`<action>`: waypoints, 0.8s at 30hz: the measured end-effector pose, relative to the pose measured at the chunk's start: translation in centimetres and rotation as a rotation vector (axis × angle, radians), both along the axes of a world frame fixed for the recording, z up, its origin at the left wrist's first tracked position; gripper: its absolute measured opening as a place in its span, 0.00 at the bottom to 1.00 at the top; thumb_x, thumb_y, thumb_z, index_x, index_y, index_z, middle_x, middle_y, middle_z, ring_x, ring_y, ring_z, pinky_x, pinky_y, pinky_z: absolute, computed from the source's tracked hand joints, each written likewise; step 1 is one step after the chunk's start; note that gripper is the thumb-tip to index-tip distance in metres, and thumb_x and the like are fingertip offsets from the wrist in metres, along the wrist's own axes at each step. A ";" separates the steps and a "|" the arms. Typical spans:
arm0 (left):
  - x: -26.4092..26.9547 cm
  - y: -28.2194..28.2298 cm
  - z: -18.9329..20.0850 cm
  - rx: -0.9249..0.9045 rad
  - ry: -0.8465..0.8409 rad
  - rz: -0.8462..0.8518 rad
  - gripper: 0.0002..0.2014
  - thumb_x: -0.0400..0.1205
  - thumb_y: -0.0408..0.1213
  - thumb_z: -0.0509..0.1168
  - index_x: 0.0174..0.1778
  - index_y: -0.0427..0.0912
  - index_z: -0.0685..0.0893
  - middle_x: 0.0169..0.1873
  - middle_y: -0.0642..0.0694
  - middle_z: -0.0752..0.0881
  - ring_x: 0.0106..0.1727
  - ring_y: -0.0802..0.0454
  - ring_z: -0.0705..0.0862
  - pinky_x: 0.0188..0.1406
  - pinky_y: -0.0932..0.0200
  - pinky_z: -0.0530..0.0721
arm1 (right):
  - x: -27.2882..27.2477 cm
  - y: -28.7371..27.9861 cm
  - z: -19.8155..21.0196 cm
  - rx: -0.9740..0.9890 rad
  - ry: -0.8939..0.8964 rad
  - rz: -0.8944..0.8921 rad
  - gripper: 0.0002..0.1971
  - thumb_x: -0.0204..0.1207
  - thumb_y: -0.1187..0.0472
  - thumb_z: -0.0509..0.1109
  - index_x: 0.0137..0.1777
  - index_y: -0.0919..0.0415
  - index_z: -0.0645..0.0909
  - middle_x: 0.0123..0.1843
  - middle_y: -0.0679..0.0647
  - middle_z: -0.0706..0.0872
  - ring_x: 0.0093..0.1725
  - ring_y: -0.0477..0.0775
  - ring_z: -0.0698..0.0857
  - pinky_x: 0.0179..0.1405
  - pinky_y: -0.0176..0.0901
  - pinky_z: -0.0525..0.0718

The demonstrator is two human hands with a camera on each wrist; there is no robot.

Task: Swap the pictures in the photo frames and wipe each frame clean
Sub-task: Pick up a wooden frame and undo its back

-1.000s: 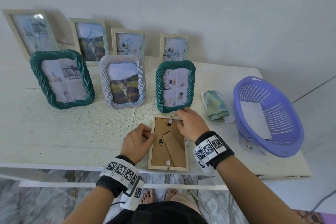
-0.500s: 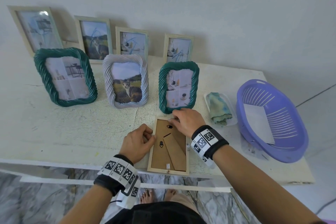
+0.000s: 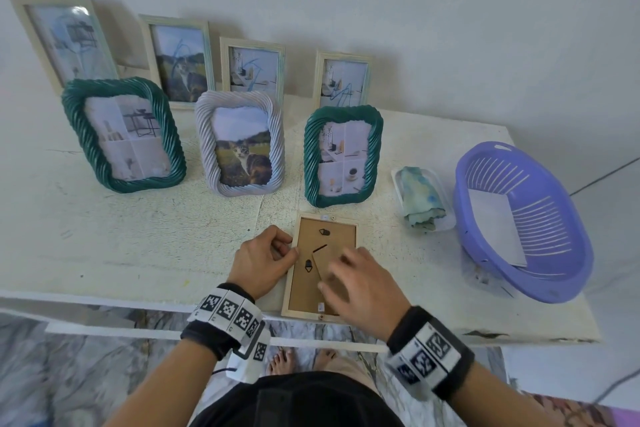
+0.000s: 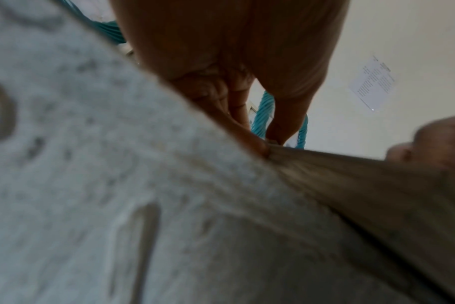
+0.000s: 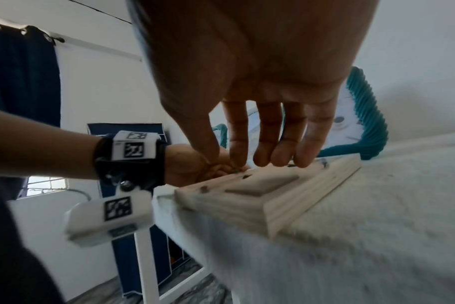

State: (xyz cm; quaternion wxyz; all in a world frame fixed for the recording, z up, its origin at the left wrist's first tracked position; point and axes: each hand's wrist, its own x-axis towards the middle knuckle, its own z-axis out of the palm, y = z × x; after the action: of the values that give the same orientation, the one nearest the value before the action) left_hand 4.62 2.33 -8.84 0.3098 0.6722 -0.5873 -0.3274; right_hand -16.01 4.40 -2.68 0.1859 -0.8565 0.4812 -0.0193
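My left hand [image 3: 263, 262] pinches the light, stiff frame's [image 3: 320, 314] rim on the table [image 3: 104, 253], right hand [image 3: 360, 282] loose-fingered over its thin backing; I'd grip edges, since the glass looks fragile.

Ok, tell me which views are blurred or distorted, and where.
Head view: mostly sharp, the right hand smeared by motion over the face-down pale wooden photo frame, and wide-angle bending at the white table's edge. Left wrist view: soft throughout, the tabletop out of focus. Right wrist view: fingers fairly sharp, the near foreground streaked.
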 end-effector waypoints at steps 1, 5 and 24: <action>0.0 0.0 0.0 -0.002 0.002 0.000 0.08 0.75 0.43 0.74 0.45 0.49 0.84 0.31 0.58 0.86 0.31 0.64 0.82 0.41 0.58 0.85 | -0.1 1.0 -0.3 0.003 0.004 0.017 0.15 0.82 0.42 0.57 0.47 0.53 0.76 0.47 0.46 0.74 0.47 0.46 0.71 0.43 0.38 0.73; -0.1 0.1 0.1 -0.007 -0.003 -0.005 0.07 0.75 0.42 0.74 0.45 0.49 0.83 0.31 0.58 0.85 0.32 0.64 0.82 0.40 0.58 0.85 | -0.8 2.8 -1.7 -0.066 0.024 0.119 0.15 0.77 0.42 0.59 0.53 0.50 0.78 0.48 0.47 0.76 0.47 0.49 0.74 0.43 0.42 0.78; 0.0 -0.1 0.4 0.005 0.040 -0.017 0.07 0.76 0.41 0.74 0.45 0.47 0.83 0.32 0.55 0.86 0.31 0.61 0.82 0.41 0.54 0.88 | 0.6 4.0 -3.6 -0.126 -0.049 -0.034 0.12 0.74 0.47 0.61 0.42 0.54 0.80 0.44 0.47 0.78 0.46 0.51 0.78 0.45 0.47 0.80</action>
State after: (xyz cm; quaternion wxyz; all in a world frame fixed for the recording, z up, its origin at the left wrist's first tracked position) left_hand 4.64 2.26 -8.47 0.3169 0.6614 -0.5859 -0.3448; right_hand -15.44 8.37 -6.23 0.1431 -0.8575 0.4887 -0.0735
